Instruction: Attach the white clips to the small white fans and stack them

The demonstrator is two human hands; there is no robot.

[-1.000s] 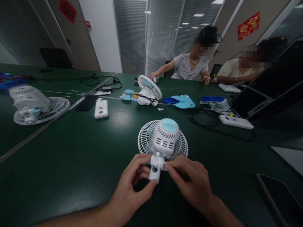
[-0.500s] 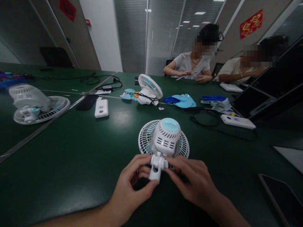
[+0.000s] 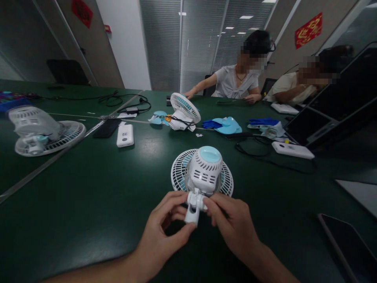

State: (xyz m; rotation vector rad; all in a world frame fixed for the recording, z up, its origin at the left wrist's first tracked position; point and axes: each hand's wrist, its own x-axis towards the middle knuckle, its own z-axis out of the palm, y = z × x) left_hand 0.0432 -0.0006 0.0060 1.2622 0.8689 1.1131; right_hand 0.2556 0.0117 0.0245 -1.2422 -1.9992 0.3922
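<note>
In front of me a white fan (image 3: 204,179) rests grille down on the green table, its motor housing with a light blue cap facing up. A white bracket (image 3: 192,215) sticks out from the fan toward me. My left hand (image 3: 157,234) is closed around that bracket, fingers on its left side and thumb at its lower end. On the bracket's right side, my right hand (image 3: 235,222) pinches a small white knob (image 3: 202,202) between thumb and fingers. The fingertips partly cover the knob.
Another fan (image 3: 44,129) lies at the left, and a third fan (image 3: 184,112) stands farther back. Blue fan blades (image 3: 226,125), a white power bank (image 3: 125,136) and a black cable (image 3: 259,157) are on the table (image 3: 103,196). A phone (image 3: 347,243) lies right. Two people sit opposite.
My right hand's fingers have drawn in and turned at the knob. My left hand keeps its hold. Across the table, a person's arm has reached out to the fan at the back.
</note>
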